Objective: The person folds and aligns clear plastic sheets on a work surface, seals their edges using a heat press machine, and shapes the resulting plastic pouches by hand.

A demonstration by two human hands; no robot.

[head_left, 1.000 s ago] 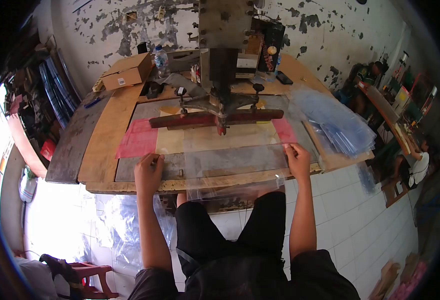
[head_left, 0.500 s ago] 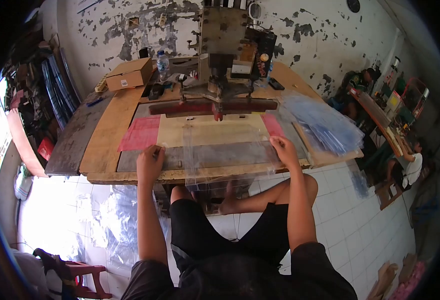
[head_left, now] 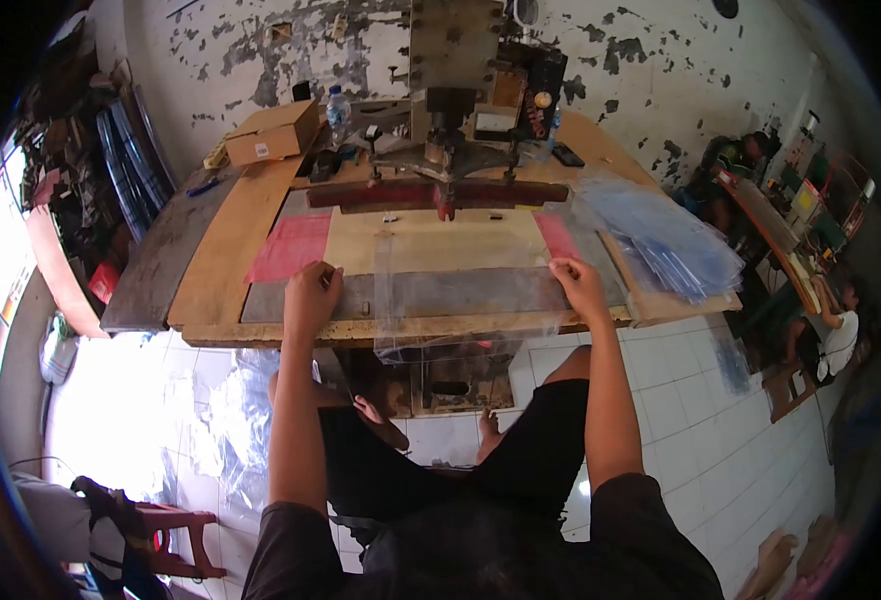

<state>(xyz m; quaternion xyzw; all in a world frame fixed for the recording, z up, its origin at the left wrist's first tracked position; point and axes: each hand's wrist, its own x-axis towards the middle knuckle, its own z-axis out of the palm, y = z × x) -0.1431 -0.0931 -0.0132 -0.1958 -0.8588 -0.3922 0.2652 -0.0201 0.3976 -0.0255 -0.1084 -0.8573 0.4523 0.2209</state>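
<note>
A clear plastic sheet [head_left: 466, 298] lies over the cream board [head_left: 441, 228] and hangs past the table's front edge. My right hand [head_left: 583, 288] is closed in a pinch at the sheet's right edge. To the left of the sheet, over the grey plate, my left hand [head_left: 313, 298] is closed with curled fingers; whether a bit of clear film is in them is hidden. Just behind the sheet, the press bar [head_left: 391, 196] with its red edge hangs from the machine head [head_left: 453, 100].
Stacked clear plastic sheets [head_left: 666, 240] lie on the right of the table. A cardboard box [head_left: 273, 135], a bottle [head_left: 338, 112] and a phone [head_left: 567, 155] stand or lie farther back. Two people work at a bench [head_left: 776, 225] on the right. Loose plastic [head_left: 231, 430] covers floor at left.
The view has shifted slightly, and my legs have moved apart under the table. My hands stay on either side of the sheet, which lies nearly as before.
</note>
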